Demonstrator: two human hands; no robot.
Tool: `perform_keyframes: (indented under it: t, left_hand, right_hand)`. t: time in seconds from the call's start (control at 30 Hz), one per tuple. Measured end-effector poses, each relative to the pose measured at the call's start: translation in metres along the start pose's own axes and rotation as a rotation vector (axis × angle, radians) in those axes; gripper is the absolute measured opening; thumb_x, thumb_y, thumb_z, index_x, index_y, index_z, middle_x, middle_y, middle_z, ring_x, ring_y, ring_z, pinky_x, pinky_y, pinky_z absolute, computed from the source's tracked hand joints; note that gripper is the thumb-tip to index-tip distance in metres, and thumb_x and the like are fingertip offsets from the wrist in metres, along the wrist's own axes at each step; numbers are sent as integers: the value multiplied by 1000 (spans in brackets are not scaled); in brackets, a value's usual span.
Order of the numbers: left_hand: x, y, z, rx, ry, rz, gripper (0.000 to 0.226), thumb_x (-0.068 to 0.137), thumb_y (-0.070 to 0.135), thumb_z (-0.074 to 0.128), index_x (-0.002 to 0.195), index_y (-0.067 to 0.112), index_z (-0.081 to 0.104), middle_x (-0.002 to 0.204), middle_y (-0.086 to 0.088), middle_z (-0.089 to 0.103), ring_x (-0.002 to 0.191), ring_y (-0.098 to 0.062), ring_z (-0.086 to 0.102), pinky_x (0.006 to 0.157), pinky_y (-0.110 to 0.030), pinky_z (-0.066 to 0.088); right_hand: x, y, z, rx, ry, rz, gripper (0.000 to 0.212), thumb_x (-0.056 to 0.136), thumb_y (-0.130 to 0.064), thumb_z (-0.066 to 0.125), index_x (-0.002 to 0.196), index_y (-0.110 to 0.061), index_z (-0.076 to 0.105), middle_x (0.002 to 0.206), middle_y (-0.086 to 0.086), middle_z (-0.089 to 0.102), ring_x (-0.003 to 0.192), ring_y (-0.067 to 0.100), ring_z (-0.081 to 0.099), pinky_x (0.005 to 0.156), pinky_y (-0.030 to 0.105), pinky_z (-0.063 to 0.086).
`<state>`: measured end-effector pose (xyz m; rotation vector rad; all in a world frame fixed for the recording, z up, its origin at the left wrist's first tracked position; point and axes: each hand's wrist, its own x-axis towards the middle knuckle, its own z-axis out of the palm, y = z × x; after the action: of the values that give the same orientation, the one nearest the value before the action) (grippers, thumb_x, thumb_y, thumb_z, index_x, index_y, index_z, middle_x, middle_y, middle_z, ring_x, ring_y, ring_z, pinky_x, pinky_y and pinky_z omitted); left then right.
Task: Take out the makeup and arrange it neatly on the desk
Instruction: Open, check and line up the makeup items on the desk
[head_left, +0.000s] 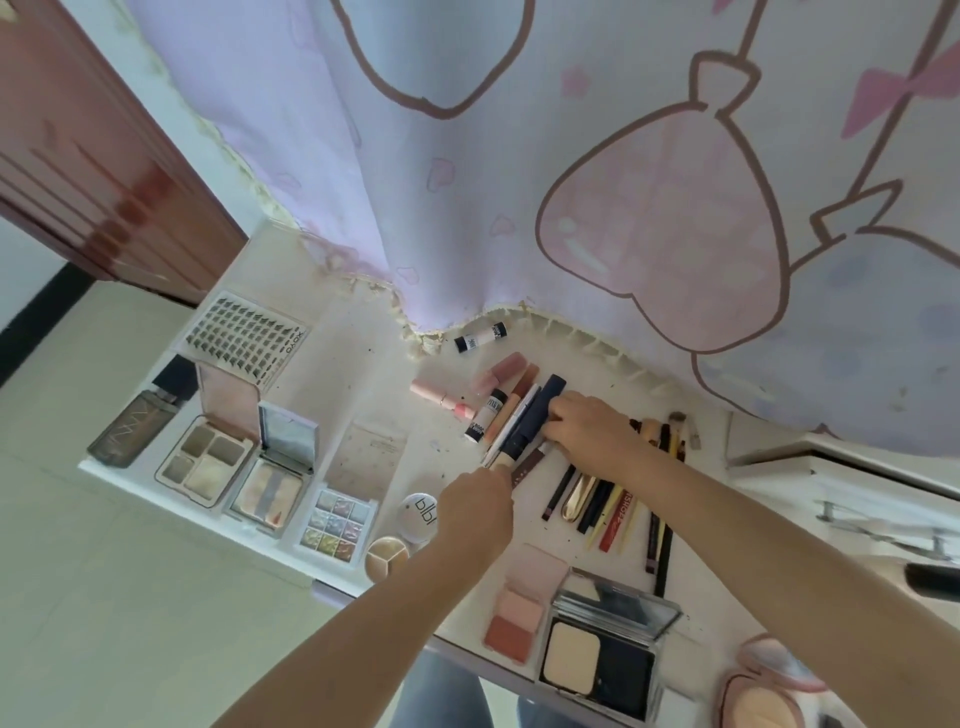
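Both forearms are seen bare, no sleeves in view; the left hand (475, 512) and right hand (589, 428) are ungloved, with no rings or watch made out. Blue denim jeans (447, 696) are glimpsed below the desk (363, 395) edge.

Behind my desk hangs a pale lilac curtain (467, 182) printed with pink bags and bows, its cream fringe brushing the back edge. To my far left stands a reddish-brown wooden door (88, 171), with beige floor (104, 597) below it. At my right sits a white drawer (857, 493) with a metal handle (883, 530). My jeans (447, 691) show beneath the desk edge.
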<state>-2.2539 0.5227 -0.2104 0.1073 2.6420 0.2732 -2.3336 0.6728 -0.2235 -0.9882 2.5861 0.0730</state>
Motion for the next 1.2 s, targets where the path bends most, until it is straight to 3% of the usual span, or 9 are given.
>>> perform_keyframes:
  t: [0.13,0.33,0.5,0.67,0.83,0.93,1.03,1.1,1.2]
  left_hand:
    - [2,-6,-4,1,11,68,28,94,28,45,114,10,49,110,-8,57,102,-25,55,78,-32,45]
    - [0,-11,-20,-72,210,333,28,95,28,42,112,11,54,115,-6,52,106,-20,47,82,-28,43]
    - [-9,-9,-49,-270,441,575,12,79,10,62,82,-2,63,73,-15,64,65,-32,62,53,-30,48]
    - [-9,-4,-87,-194,558,762,40,92,24,34,77,5,67,68,-6,67,65,-24,67,65,-28,54]
    - [-15,-7,-131,-144,257,872,23,97,20,37,103,8,56,83,1,57,75,-14,53,70,-16,36]
    - [-25,-13,-162,-232,44,939,22,96,17,39,83,17,57,61,16,45,52,5,43,56,-7,37]
    - [-38,-18,-189,-435,-220,898,31,95,14,42,71,28,55,50,16,55,45,8,51,54,-6,42]
    - [-41,-15,-203,-408,-223,894,24,95,15,42,79,26,56,55,16,58,47,9,53,57,-9,47]
    - [-40,-4,-217,-283,13,894,13,94,18,44,87,24,53,71,13,53,59,3,53,55,-9,43]
  right_hand:
    - [-11,1,-14,109,-42,-19,26,94,-15,41,115,-12,57,116,6,54,109,20,43,85,26,38]
    - [-58,-6,-70,461,99,154,21,89,-14,53,107,-8,64,96,8,62,82,13,50,67,12,30]
    - [-96,-23,-107,628,281,389,18,89,-13,53,103,-10,64,83,-2,57,72,11,47,62,4,36]
    - [-112,-44,-125,709,432,635,32,97,-21,37,67,-16,48,54,-4,40,49,8,37,50,11,35]
    - [-132,-65,-144,723,653,688,35,95,-12,40,62,-22,44,50,-4,40,48,11,39,50,10,35]
    - [-144,-83,-155,681,760,615,29,94,-9,41,70,-24,50,50,-5,44,48,16,42,49,12,35]
    - [-155,-98,-176,574,878,495,24,91,-15,40,78,-21,59,58,2,57,53,16,51,52,10,38]
    - [-161,-98,-188,522,865,453,20,90,-12,42,94,-14,62,68,-6,58,57,3,55,57,3,40]
    - [-161,-90,-197,734,794,552,16,94,-10,42,98,-21,54,60,-16,53,49,-10,52,51,2,38]
